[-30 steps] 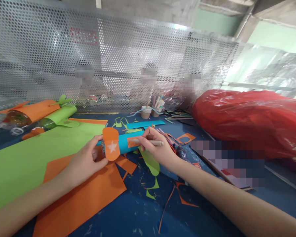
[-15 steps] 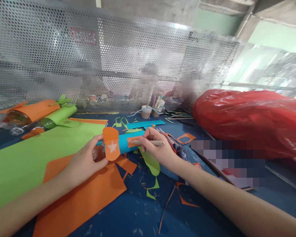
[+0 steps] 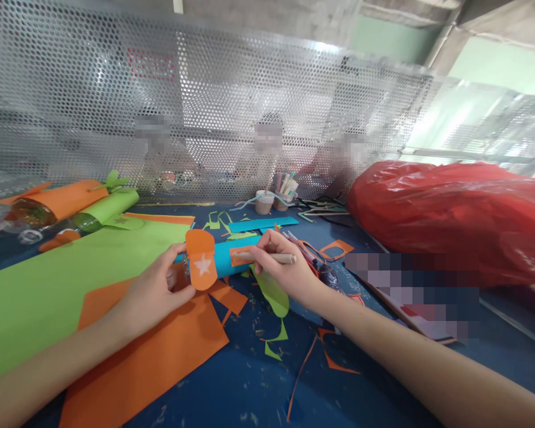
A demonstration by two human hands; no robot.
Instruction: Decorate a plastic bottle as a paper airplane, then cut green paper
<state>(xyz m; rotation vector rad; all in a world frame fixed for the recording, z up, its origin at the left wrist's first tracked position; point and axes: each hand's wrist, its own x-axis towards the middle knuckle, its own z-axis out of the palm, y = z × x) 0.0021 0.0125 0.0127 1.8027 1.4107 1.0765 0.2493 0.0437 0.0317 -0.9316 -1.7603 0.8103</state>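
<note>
Blue table (image 3: 249,386); right fingers (image 3: 271,242) hold pen (image 3: 283,258); star-marked tube (image 3: 223,260)

Paper sheets (image 3: 160,356), scraps (image 3: 271,352) on blue table (image 3: 245,392)

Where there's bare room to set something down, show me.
Barest is the near blue tabletop, between the large orange sheet and the thin orange strip; another lies between that strip and the right forearm, nearer than the orange scrap. Crowded: behind the blue tube (blue strip, cups) and at left (green sheet, wrapped bottles).
</note>
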